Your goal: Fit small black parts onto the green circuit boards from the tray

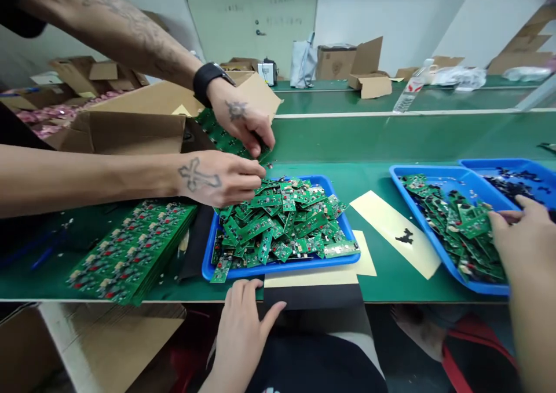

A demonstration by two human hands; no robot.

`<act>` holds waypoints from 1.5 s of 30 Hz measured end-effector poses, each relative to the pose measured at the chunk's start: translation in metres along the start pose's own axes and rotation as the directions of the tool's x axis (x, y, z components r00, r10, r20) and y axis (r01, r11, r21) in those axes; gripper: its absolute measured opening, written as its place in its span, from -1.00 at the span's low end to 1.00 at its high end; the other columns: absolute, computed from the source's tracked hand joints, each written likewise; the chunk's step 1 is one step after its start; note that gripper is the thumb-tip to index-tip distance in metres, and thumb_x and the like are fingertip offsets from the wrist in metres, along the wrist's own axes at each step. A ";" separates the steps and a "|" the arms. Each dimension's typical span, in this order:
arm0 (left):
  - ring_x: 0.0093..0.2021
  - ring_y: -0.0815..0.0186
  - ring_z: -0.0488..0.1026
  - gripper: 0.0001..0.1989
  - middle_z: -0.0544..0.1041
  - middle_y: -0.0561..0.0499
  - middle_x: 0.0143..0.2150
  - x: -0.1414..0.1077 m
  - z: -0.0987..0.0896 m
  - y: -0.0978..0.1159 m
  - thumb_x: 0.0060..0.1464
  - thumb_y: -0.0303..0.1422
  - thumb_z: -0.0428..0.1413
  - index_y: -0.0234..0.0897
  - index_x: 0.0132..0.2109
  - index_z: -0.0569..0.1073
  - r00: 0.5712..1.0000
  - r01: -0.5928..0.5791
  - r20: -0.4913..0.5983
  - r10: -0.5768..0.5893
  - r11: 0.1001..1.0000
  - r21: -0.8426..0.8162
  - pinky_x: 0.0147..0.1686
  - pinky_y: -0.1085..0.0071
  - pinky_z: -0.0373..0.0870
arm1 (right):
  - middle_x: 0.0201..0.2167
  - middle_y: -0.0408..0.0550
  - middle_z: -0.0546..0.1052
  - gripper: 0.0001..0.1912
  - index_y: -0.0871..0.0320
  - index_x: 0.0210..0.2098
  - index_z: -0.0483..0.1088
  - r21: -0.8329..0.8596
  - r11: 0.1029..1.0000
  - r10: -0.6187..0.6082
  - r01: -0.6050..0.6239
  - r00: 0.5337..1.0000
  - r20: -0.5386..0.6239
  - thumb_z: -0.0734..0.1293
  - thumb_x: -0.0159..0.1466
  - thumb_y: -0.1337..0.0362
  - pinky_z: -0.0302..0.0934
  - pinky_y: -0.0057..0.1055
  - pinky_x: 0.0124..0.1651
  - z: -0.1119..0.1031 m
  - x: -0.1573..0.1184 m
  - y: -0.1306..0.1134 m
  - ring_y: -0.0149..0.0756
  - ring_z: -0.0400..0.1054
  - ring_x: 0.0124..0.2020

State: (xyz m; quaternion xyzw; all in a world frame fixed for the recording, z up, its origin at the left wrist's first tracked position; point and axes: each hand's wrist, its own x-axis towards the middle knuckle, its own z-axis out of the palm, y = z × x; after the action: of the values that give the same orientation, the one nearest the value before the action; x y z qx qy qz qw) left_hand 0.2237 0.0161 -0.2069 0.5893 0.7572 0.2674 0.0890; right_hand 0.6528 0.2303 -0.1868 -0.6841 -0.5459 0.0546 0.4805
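— At the right blue tray (pixel 486 288), what is the right hand (pixel 525 236) doing?
— Its fingertips are down among the loose green boards (pixel 460 230) heaped there. Whether they pinch one I cannot tell; the fingers are bent and the thumb lies against the heap.
— And the left hand (pixel 241 323)?
— Flat and open on the table's near edge (pixel 391 297), holding nothing, just below the middle tray (pixel 282 268).
— Risks?
— I'd judge the heaps the main one. Both trays are piled above their rims, so a dragging finger could push boards over the side. The middle tray's boards already overhang its front corner.
— The co-worker's hands (pixel 221 178)?
— Busy over that middle tray, beside the stacked panels (pixel 130 251). A reach that way might collide with them, or knock the stack
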 end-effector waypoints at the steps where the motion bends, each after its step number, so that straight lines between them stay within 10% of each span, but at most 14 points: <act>1: -0.25 0.01 0.43 -0.48 0.42 -0.14 -0.30 0.001 0.001 0.002 0.04 0.11 -0.06 -0.30 -0.24 0.40 0.999 0.028 0.021 -0.027 0.999 -0.034 -0.25 0.03 0.42 | -0.52 0.05 0.38 -0.79 -0.03 -0.52 0.19 -0.045 0.999 -0.006 0.005 1.000 -0.013 0.30 0.01 0.05 -0.10 0.25 -0.09 -0.001 0.000 -0.002 0.38 0.22 0.00; 9: -0.31 0.14 0.43 -0.81 0.41 0.03 -0.38 0.006 -0.001 0.007 -0.07 -0.22 0.16 -0.18 -0.34 0.35 0.968 0.238 0.133 -0.214 0.949 -0.205 -0.38 0.31 0.34 | -0.32 0.02 0.46 -0.82 0.00 -0.25 0.40 -0.056 0.964 -0.259 0.261 0.965 0.048 0.17 0.28 0.22 0.20 0.03 -0.09 0.001 -0.073 -0.084 0.12 0.36 -0.10; 11: -0.47 0.25 0.39 -0.81 0.36 0.11 -0.47 0.008 -0.001 0.010 -0.11 -0.26 0.17 -0.19 -0.34 0.34 0.942 0.320 0.187 -0.277 0.909 -0.268 -0.50 0.40 0.27 | -0.30 -0.06 0.52 -0.82 0.01 -0.25 0.42 0.171 0.879 -0.475 0.444 0.842 0.255 0.18 0.29 0.24 0.32 -0.14 -0.22 0.017 -0.124 -0.119 -0.08 0.43 -0.24; 13: -0.61 0.37 0.29 -0.77 0.30 0.18 -0.54 0.012 -0.002 0.012 -0.15 -0.26 0.18 -0.21 -0.33 0.33 0.911 0.397 0.260 -0.319 0.848 -0.351 -0.57 0.46 0.21 | -0.32 -0.09 0.55 -0.82 0.05 -0.20 0.42 0.454 0.727 -0.684 0.515 0.604 0.410 0.21 0.28 0.33 0.39 -0.28 -0.25 0.037 -0.174 -0.147 -0.21 0.45 -0.29; 15: -0.63 0.41 0.27 -0.73 0.34 0.17 -0.53 0.015 -0.004 0.014 -0.16 -0.23 0.18 -0.24 -0.30 0.34 0.876 0.469 0.346 -0.337 0.767 -0.439 -0.62 0.49 0.21 | -0.25 0.01 0.54 -0.75 0.15 -0.09 0.39 0.538 0.679 -0.733 0.499 0.502 0.459 0.20 0.28 0.44 0.38 -0.20 -0.14 0.057 -0.211 -0.164 -0.16 0.42 -0.19; 25: -0.61 0.45 0.37 -0.71 0.43 0.10 -0.56 0.009 -0.007 0.017 -0.23 -0.21 0.25 -0.33 -0.39 0.44 0.739 0.673 0.549 -0.390 0.412 -0.614 -0.62 0.57 0.34 | -0.23 0.10 0.51 -0.76 0.18 -0.12 0.40 0.590 0.692 -0.714 0.416 0.515 0.475 0.16 0.31 0.45 0.41 -0.19 -0.21 0.088 -0.232 -0.172 -0.15 0.41 -0.22; 40: -0.56 0.39 0.43 -0.80 0.48 0.10 -0.56 0.002 -0.009 0.035 -0.18 -0.26 0.24 -0.31 -0.41 0.50 0.804 0.589 0.455 -0.382 0.412 -0.696 -0.53 0.50 0.43 | -0.36 0.06 0.53 -0.78 0.15 -0.33 0.42 0.652 0.677 -0.717 0.342 0.504 0.481 0.15 0.29 0.43 0.40 -0.27 -0.31 0.087 -0.230 -0.190 -0.18 0.43 -0.34; 45: -0.58 0.40 0.45 -0.81 0.46 0.11 -0.56 0.000 -0.006 0.036 -0.15 -0.28 0.22 -0.32 -0.42 0.44 0.787 0.608 0.460 -0.411 0.397 -0.687 -0.53 0.49 0.45 | -0.36 0.05 0.53 -0.82 0.14 -0.33 0.38 0.664 0.709 -0.650 0.238 0.586 0.484 0.16 0.28 0.41 0.39 -0.27 -0.27 0.081 -0.235 -0.185 -0.17 0.45 -0.31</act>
State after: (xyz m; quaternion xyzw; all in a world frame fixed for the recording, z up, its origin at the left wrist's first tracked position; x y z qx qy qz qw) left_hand 0.2515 0.0200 -0.1840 0.2442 0.6774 0.4746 0.5062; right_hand 0.3819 0.0806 -0.2026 -0.2824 -0.8051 0.3257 0.4073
